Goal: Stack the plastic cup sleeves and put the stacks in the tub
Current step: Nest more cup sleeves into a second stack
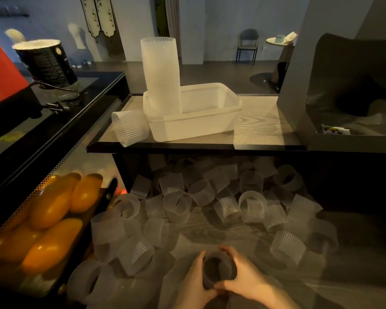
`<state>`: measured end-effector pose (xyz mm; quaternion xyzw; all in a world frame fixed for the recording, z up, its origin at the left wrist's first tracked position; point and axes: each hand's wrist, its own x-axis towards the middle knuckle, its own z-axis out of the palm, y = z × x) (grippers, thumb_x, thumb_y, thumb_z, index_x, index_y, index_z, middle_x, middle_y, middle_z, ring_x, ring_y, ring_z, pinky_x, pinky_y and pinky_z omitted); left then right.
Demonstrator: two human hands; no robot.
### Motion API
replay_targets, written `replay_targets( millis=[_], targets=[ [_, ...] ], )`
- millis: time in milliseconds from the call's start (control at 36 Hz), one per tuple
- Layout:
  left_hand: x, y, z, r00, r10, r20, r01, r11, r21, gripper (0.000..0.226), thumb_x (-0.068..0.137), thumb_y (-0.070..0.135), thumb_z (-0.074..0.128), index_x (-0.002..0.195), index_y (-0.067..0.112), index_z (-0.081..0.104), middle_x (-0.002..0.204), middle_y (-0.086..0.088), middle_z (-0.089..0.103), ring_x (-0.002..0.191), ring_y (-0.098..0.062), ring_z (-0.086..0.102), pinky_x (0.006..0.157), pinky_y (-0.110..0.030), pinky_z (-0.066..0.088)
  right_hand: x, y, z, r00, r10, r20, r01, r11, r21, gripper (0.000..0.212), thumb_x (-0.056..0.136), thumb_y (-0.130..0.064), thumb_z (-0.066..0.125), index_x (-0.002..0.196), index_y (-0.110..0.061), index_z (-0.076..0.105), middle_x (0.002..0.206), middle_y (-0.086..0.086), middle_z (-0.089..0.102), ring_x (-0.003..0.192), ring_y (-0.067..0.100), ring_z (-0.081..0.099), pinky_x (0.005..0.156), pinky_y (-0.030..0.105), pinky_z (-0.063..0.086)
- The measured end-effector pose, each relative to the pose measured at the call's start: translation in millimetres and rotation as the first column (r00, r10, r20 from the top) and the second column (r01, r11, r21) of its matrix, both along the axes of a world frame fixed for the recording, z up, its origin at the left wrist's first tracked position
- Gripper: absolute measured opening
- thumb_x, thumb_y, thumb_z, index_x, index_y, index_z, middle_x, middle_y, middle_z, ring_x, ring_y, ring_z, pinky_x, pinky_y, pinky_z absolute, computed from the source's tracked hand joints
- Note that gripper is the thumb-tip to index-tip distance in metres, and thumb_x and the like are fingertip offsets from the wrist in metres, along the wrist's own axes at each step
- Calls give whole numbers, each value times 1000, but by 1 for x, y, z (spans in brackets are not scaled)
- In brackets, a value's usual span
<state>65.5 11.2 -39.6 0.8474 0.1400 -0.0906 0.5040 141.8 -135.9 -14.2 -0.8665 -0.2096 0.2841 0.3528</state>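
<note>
The wood-grain tabletop (pixel 210 233) is carrying dozens of loose cup sleeves (pixel 252 205) scattered across its near level. On the raised shelf (pixel 259 121) at the far side, the translucent tub (pixel 201 121) is holding a tall upright stack of sleeves (pixel 159 72) in its left end; one short stack (pixel 129 127) is lying tilted just beside the tub's left wall. A black can (pixel 46 62) at far left is bearing print too small to read. Orange fruit (pixel 51 210) is lying at near left. The left hand (pixel 193 284) and right hand (pixel 245 275) are both closing around one sleeve (pixel 218 269) at the near edge.
</note>
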Motion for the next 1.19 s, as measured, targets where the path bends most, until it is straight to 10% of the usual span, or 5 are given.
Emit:
replay_targets(
  millis=[139,278,611,861,1194],
  targets=[
    [1,24,33,996,-18,90,15,999,34,97,66,25,81,142,28,22,139,12,37,131,-2,34,99,-5,25,11,21,30,999,-38,20,35,988,149,81,50,-63,71,121,-44,36,127,-15,50,120,2,47,104,21,37],
    [7,63,96,951,50,305,-75,994,74,79,70,18,80,129,35,31,130,20,39,122,6,39,95,3,22,29,57,75,998,-67,13,58,937,346,50,77,-27,75,112,-42,43,119,-12,56,111,-8,50,86,1,36],
    [52,167,242,670,229,706,-493,848,194,33,89,22,58,119,32,48,120,10,44,106,-4,45,75,-10,35,44,157,181,998,-54,-8,45,726,686,36,91,-3,53,125,-13,48,118,2,59,106,5,56,94,18,44],
    [105,205,283,747,203,633,-479,825,300,48,93,30,51,138,17,38,143,-6,39,131,-21,35,93,-28,30,53,197,212,988,-64,-143,144,739,659,50,91,-15,56,137,-18,35,137,4,47,108,9,49,77,17,47],
    [121,213,274,837,232,496,-402,875,268,49,93,45,46,132,17,43,134,-10,48,119,-24,46,84,-32,39,56,212,226,977,-72,-202,185,759,625,56,91,-12,56,139,-17,29,143,5,42,124,19,46,104,39,42]
  ],
)
